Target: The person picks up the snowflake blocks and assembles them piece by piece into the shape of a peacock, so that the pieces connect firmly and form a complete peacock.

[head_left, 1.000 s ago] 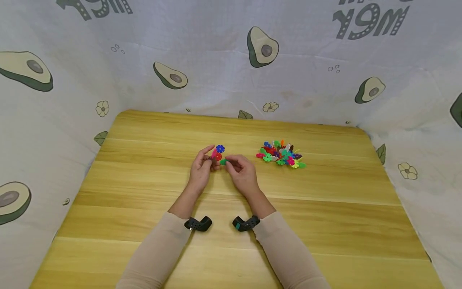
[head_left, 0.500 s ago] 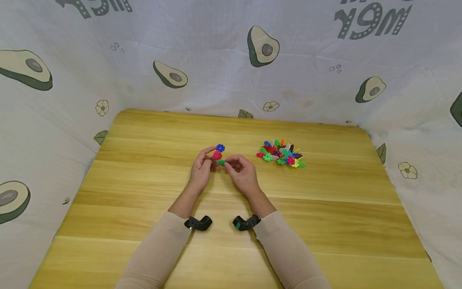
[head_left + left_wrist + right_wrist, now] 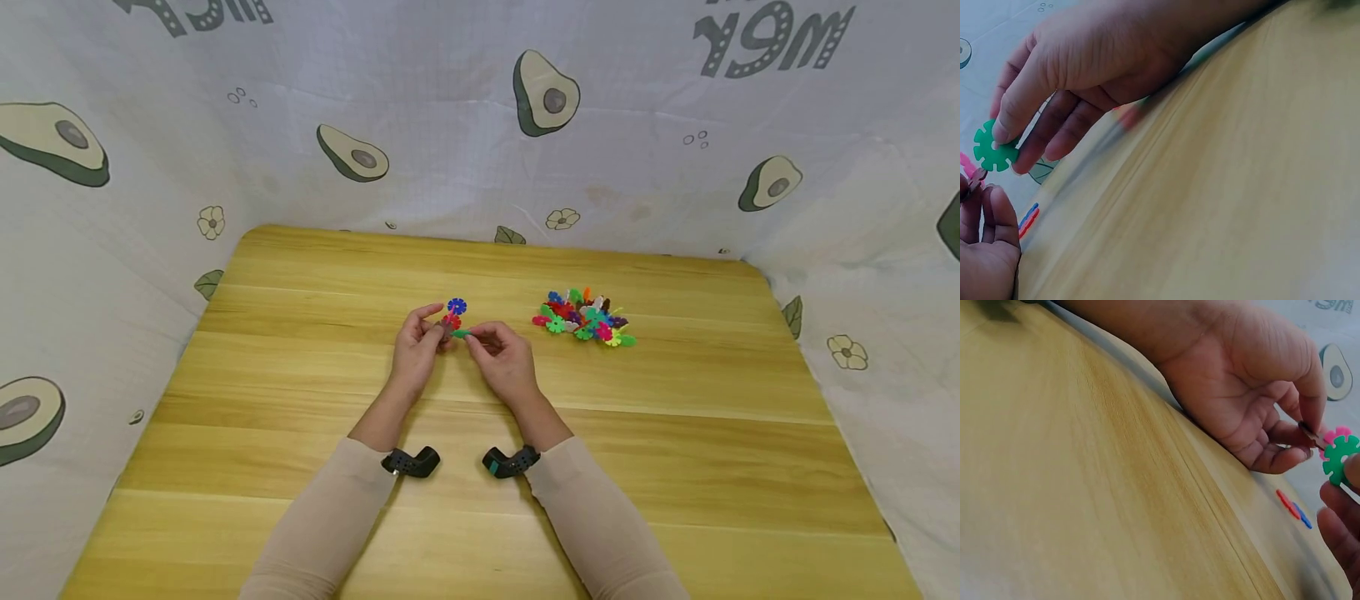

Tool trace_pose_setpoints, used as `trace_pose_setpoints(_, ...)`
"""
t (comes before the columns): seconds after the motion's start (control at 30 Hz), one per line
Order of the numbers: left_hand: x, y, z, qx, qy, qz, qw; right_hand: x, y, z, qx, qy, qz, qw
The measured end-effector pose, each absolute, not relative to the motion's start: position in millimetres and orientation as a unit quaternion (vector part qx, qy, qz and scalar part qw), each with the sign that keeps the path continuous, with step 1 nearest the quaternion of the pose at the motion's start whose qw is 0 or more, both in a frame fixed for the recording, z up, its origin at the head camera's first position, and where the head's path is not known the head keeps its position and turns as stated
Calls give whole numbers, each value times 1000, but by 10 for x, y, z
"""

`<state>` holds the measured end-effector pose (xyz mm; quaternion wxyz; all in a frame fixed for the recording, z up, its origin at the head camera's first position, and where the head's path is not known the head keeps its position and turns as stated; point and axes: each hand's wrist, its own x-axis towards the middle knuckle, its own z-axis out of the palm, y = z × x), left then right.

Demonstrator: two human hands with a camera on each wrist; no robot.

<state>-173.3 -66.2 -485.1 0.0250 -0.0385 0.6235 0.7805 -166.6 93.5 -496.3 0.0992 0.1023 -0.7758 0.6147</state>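
My left hand (image 3: 414,350) pinches a brown snowflake disc (image 3: 1312,433) between thumb and finger. A pink snowflake disc (image 3: 1330,434) shows right at the brown one. Opposite, my right hand (image 3: 504,357) pinches a green snowflake disc (image 3: 992,150) by thumb and finger, its notched rim right at the brown disc's edge. In the head view the green disc is seen nearly edge-on between both hands. Just beyond the fingers, a blue disc (image 3: 457,307) and a red disc (image 3: 1288,504) lie flat on the table, side by side.
A heap of many-coloured snowflake discs (image 3: 585,318) lies on the wooden table (image 3: 675,433), to the right of the right hand. A white cloth (image 3: 450,100) printed with avocados hangs around the table's back and sides. Each wrist wears a black band (image 3: 411,463).
The green disc has moved slightly left toward the left hand's discs and turned to a more edge-on angle. The pink disc has shifted and tilted. The heap stays the same.
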Motion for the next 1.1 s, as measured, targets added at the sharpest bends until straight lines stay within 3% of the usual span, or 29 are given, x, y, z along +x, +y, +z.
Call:
trace_pose_setpoints(0.33, -1761, -657, -4867, -65, 595, 801, 12, -1677, 938, -4964, 127, -778, 607, 103)
trace_pose_setpoints(0.83, -1754, -674, -4887, 2, 652, 758, 21, -1674, 949, -4928, 135, -790, 583, 133)
trace_pose_setpoints(1.1, -1746, -674, -4911, 13, 641, 767, 18, -1698, 943, -4952, 127, -792, 588, 107)
